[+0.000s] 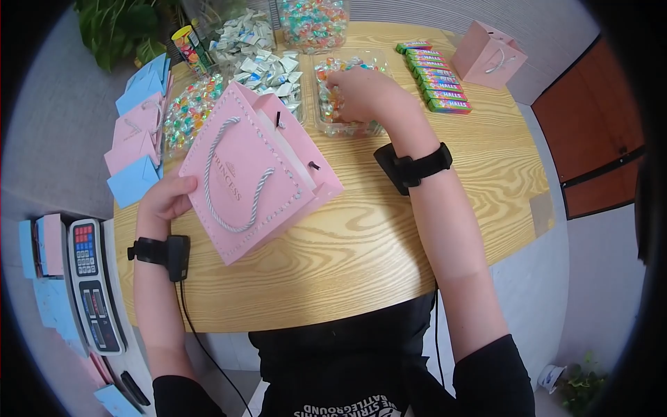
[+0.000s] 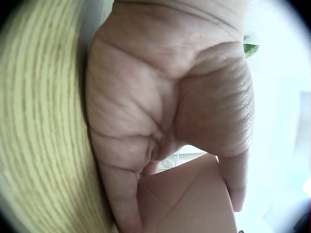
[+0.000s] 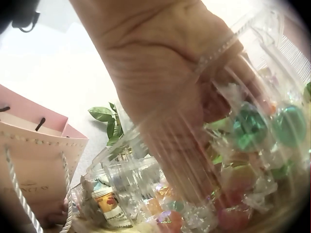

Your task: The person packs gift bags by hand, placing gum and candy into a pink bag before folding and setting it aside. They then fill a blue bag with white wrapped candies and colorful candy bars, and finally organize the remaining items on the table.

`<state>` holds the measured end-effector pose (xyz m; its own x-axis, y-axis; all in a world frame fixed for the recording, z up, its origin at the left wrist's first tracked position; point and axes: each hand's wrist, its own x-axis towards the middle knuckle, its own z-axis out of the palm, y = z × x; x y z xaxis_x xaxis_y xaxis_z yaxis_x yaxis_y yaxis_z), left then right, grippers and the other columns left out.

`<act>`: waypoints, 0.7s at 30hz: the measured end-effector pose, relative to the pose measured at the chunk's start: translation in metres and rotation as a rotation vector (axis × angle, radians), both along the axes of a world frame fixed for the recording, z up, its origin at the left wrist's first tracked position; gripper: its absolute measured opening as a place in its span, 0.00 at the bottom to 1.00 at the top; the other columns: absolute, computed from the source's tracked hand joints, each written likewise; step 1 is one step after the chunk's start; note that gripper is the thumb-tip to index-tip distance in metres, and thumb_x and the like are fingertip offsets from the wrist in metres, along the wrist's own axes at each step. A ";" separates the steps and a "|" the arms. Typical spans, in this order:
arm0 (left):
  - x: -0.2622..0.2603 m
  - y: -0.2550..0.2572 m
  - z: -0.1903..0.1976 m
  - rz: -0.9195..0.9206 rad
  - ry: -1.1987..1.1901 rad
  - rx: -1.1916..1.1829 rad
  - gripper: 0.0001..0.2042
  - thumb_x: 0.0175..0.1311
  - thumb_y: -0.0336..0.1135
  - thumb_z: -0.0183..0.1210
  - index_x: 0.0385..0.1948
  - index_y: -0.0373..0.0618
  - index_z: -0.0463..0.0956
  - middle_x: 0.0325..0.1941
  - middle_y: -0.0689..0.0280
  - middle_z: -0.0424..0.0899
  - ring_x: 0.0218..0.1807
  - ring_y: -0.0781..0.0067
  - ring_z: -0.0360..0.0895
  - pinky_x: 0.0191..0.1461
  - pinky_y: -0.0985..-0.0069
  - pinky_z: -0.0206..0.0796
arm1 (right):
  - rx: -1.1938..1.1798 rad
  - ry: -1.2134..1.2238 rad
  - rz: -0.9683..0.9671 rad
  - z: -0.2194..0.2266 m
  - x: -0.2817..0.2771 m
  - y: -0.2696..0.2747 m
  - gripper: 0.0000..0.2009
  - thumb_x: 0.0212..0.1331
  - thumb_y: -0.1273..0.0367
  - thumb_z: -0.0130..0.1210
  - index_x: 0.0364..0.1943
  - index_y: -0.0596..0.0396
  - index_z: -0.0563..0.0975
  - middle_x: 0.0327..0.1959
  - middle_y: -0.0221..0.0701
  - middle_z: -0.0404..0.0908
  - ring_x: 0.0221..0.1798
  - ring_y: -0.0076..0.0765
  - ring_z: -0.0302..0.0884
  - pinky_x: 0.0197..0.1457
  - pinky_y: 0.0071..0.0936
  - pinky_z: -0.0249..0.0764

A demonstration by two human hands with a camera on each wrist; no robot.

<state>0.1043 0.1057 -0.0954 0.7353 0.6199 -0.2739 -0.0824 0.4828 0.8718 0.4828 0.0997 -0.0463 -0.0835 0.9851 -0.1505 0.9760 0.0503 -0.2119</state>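
Observation:
A pink paper bag (image 1: 240, 174) with rope handles leans tilted over the table, its open top toward the upper right. My left hand (image 1: 167, 197) grips its lower left edge, thumb on the front; the left wrist view shows the hand (image 2: 170, 111) with the bag (image 2: 187, 199) between thumb and fingers. My right hand (image 1: 365, 95) reaches into a clear plastic box (image 1: 347, 129) of wrapped candies. In the right wrist view the right hand's (image 3: 165, 97) fingers go down among shiny candies (image 3: 248, 125) behind the clear wall; the fingertips are hidden.
Another clear box holds white packets (image 1: 271, 73), with colourful candies (image 1: 193, 111) left of it. Halls packs (image 1: 445, 94) lie in a row at the right, beside a standing pink bag (image 1: 488, 55). Flat blue and pink bags (image 1: 135, 132) line the left edge. A scale (image 1: 97, 285) sits lower left.

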 end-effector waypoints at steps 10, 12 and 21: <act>0.001 0.000 -0.001 0.009 -0.014 0.008 0.40 0.54 0.38 0.70 0.67 0.34 0.58 0.65 0.57 0.72 0.64 0.65 0.71 0.67 0.68 0.66 | 0.144 0.081 0.008 -0.008 0.006 0.011 0.20 0.47 0.77 0.57 0.49 0.50 0.80 0.40 0.42 0.84 0.40 0.45 0.84 0.41 0.37 0.79; 0.000 0.000 -0.002 0.002 -0.013 0.000 0.40 0.54 0.38 0.70 0.67 0.34 0.58 0.65 0.58 0.71 0.65 0.65 0.71 0.67 0.68 0.65 | 0.158 0.083 0.011 -0.006 0.008 0.011 0.19 0.48 0.77 0.57 0.47 0.51 0.81 0.40 0.42 0.84 0.40 0.45 0.84 0.41 0.36 0.80; 0.003 -0.001 0.000 -0.001 -0.005 0.021 0.41 0.55 0.39 0.70 0.68 0.34 0.56 0.68 0.57 0.68 0.68 0.65 0.67 0.70 0.68 0.61 | 0.326 0.269 -0.002 0.008 0.020 0.008 0.13 0.49 0.73 0.58 0.42 0.56 0.80 0.35 0.39 0.84 0.26 0.33 0.84 0.31 0.31 0.77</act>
